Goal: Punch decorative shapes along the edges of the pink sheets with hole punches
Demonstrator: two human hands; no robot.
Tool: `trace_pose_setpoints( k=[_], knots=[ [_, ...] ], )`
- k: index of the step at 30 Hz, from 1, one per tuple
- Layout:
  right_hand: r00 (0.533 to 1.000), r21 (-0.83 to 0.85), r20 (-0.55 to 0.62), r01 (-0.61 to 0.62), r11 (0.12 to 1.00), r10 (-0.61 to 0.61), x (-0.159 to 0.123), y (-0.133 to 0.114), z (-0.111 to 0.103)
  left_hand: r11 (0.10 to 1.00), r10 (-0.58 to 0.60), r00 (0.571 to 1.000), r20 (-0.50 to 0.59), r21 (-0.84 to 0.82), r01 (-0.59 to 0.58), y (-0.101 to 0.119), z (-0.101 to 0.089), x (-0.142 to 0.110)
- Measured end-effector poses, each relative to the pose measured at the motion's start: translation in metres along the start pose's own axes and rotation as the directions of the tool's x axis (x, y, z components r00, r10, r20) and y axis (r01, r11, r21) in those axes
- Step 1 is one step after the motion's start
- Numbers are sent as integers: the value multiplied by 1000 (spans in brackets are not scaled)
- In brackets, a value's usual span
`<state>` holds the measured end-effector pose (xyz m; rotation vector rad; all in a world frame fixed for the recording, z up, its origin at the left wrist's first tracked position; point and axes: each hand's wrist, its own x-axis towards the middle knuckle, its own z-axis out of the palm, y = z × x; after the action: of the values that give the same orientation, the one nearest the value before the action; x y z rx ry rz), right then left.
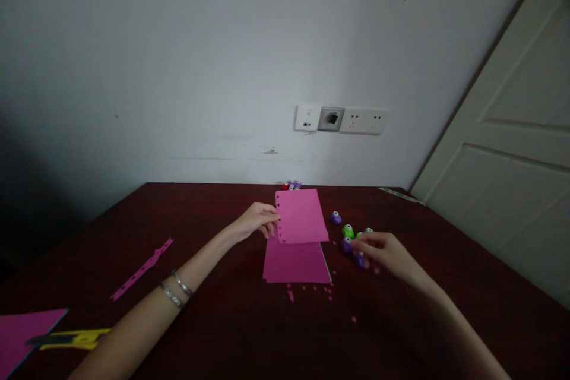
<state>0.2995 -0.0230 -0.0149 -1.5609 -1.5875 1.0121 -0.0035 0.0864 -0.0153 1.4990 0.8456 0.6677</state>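
Observation:
My left hand (258,221) pinches the left edge of a pink paper sheet (301,216), which has a row of punched holes along that edge and is lifted above a stack of pink sheets (295,264) on the dark red table (222,320). My right hand (385,252) is blurred and hovers over a cluster of small craft punches, purple (346,244) and green (348,230), with its fingers curled near a purple one (360,260). Whether it grips one I cannot make out.
Another purple punch (335,218) lies apart, and more punches (291,185) sit at the table's far edge. Pink paper scraps (312,291) dot the table. A punched pink strip (142,268), a yellow utility knife (73,339) and a pink sheet (22,335) lie at left. Wall sockets (341,120), door (512,148) at right.

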Motion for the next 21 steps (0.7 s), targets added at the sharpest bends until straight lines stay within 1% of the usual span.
trace_pose_setpoints(
  k=[1,2,4,6,8,10,13,16,21],
  knots=[
    [997,119,72,16,993,-24,-3,-7,16,1000,4,1000,-16,-29,-4,-1,2,1],
    [991,221,126,3,975,-32,-6,-13,34,998,7,1000,-30,-56,-9,-1,4,1],
    [981,388,194,-54,920,-25,-12,-20,69,994,8,999,-50,-106,-13,-2,9,0],
    [976,530,217,-117,840,-1,-16,-22,97,990,5,998,-56,-142,-13,-2,17,-1],
    [974,625,224,-162,763,23,-18,-21,116,987,3,999,-44,-163,-10,-3,25,-3],
    [978,692,202,-176,700,46,-19,-20,124,985,3,1000,-26,-171,-7,-3,33,-5],
    [982,747,171,-180,640,77,-20,-19,128,985,9,1000,0,-171,-9,-5,42,-6],
    [985,772,149,-167,614,81,-20,-19,127,987,17,1000,18,-160,-14,-6,46,-6],
    [989,795,107,-145,589,100,-19,-20,126,990,8,1000,26,-142,-5,-6,46,-6]
  ],
)
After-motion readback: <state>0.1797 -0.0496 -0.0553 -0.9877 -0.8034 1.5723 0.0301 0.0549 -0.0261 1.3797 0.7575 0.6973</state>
